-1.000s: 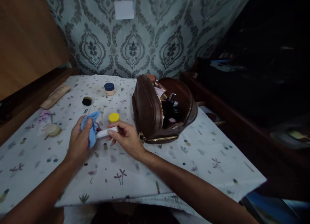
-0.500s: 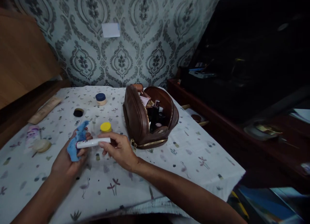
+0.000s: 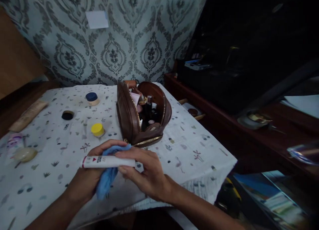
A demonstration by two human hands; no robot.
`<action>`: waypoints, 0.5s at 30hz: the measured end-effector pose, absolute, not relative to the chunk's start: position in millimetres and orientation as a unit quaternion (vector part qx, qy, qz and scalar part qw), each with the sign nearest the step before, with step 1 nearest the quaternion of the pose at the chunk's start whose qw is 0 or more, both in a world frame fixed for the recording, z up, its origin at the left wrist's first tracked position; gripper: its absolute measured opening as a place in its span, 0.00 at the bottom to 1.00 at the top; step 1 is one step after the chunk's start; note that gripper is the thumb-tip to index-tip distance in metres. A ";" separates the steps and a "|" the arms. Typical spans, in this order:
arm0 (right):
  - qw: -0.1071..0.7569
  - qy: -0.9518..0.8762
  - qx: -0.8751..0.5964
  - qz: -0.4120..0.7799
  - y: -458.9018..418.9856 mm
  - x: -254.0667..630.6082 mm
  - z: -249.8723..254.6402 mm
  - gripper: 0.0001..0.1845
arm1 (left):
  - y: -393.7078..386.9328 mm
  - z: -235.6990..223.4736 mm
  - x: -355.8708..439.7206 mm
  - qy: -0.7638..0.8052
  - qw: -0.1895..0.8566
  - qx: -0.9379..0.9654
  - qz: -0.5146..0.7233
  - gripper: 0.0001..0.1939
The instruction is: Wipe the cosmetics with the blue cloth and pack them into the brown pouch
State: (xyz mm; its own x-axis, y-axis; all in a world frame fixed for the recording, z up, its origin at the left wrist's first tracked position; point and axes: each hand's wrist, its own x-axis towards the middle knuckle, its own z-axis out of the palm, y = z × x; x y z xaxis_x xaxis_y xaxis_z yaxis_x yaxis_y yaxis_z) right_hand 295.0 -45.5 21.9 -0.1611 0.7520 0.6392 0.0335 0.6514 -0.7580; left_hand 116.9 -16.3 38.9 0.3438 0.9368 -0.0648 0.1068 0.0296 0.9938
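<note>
My right hand (image 3: 152, 176) pinches the right end of a slim white pen-like tube (image 3: 107, 161) with dark print, a red mark and a red band at its left end. Below and behind it, my left hand (image 3: 86, 178) is closed around a crumpled blue cloth (image 3: 107, 183), which lies against the tube. Some of the left fingers are hidden behind the cloth and tube. Just beyond the hands stands a brown cosmetic bag (image 3: 127, 114), unzipped, with several make-up items inside, including a dark tube with a shiny cap (image 3: 149, 102).
On the patterned tablecloth (image 3: 59, 150) are a yellow-lidded jar (image 3: 97, 129), a blue-lidded jar (image 3: 92, 98), a black lid (image 3: 67, 115), a beige tube (image 3: 28, 116), a pinkish tube (image 3: 15, 141) and a pale oval object (image 3: 25, 154). A dark red cabinet (image 3: 206, 118) borders the right side.
Both hands have come nearer and moved right with the tube and cloth. The tube's left end now extends past the cloth, where before it was tucked into it. The view has shifted right.
</note>
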 end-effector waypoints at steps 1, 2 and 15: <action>0.576 -0.702 -0.293 0.300 -50.3 305.7 26.2 0.12 | -15.3 42.8 121.8 0.423 0.549 0.634 0.342 0.19; 0.569 -0.704 -0.307 0.295 -55.1 316.2 30.5 0.12 | -13.7 45.7 126.6 0.409 0.523 0.675 0.323 0.19; 0.621 -0.605 -0.478 0.143 -64.9 399.5 70.7 0.10 | 2.5 43.6 162.9 0.303 0.136 0.918 0.219 0.35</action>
